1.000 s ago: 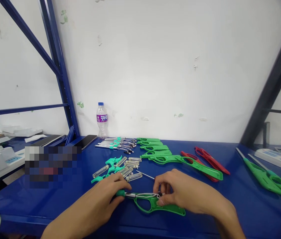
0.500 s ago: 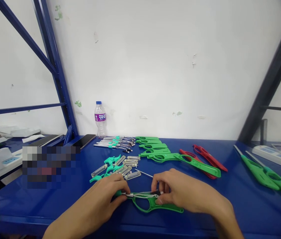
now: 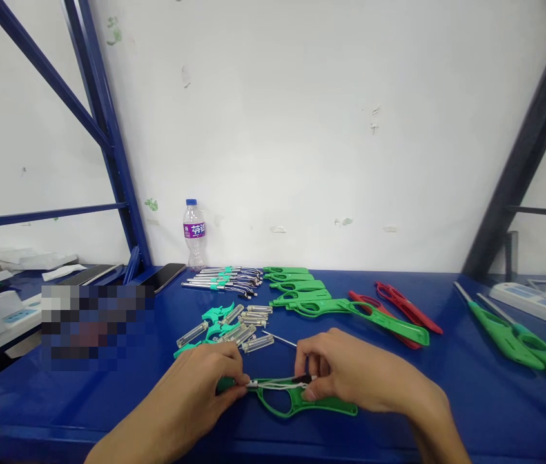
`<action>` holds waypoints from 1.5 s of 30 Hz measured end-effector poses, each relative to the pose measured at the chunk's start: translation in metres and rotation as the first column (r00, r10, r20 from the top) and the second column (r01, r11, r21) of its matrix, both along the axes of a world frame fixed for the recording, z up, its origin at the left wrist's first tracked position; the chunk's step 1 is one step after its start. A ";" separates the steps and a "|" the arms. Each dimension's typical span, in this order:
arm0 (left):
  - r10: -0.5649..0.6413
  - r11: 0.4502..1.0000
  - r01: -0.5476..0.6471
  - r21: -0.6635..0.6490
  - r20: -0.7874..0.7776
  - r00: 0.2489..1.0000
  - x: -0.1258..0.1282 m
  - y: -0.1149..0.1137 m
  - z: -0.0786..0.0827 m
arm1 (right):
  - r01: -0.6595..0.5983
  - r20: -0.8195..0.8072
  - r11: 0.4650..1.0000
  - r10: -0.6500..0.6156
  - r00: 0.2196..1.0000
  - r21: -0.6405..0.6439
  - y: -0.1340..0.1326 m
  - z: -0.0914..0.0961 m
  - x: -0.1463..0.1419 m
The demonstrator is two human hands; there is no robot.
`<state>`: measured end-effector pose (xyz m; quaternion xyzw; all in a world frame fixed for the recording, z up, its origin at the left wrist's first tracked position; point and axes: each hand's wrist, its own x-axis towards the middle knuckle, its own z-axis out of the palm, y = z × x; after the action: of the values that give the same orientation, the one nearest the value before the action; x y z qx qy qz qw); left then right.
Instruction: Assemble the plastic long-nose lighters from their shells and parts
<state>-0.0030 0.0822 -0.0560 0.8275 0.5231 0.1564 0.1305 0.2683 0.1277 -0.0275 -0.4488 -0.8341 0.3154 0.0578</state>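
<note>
A green lighter shell half (image 3: 333,405) lies on the blue table in front of me, its trigger loop to the left of its handle. Over it runs a metal lighter tube (image 3: 253,384) with pale wires (image 3: 280,385) leading right to a small black igniter piece (image 3: 304,379). My left hand (image 3: 205,383) pinches the tube between thumb and forefinger at the shell's left part, hiding most of it. With thumb and fingertips, my right hand (image 3: 350,370) grips the black piece above the handle. Whether the tube is seated in the shell I cannot tell.
Clear fuel tanks (image 3: 258,342) and teal triggers (image 3: 217,313) lie behind my left hand, near a thin metal rod (image 3: 278,339). Farther back are wired tubes (image 3: 219,281), green shells (image 3: 296,285), red shells (image 3: 408,307) and a bottle (image 3: 195,235). Green lighters (image 3: 502,335) lie right.
My left fingers have lowered slightly and pressed closer together on the tube, covering the teal part seen before. The right hand keeps its hold on the black igniter piece almost unmoved.
</note>
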 end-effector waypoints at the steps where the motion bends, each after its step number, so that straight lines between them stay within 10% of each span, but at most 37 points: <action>1: 0.023 1.000 -0.023 -0.016 -0.006 1.000 0.001 0.001 0.000 | -0.005 -0.004 1.000 0.005 1.000 -0.002 0.000 0.000 0.000; 45: 0.262 0.926 -0.171 -0.336 0.248 0.932 0.002 0.009 -0.003 | -0.047 -0.017 0.999 0.047 0.999 0.004 0.005 -0.001 -0.003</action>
<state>-0.0006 0.0914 -0.0594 0.7015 0.6054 0.2055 0.3148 0.2651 0.1330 -0.0288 -0.4263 -0.8445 0.3188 0.0584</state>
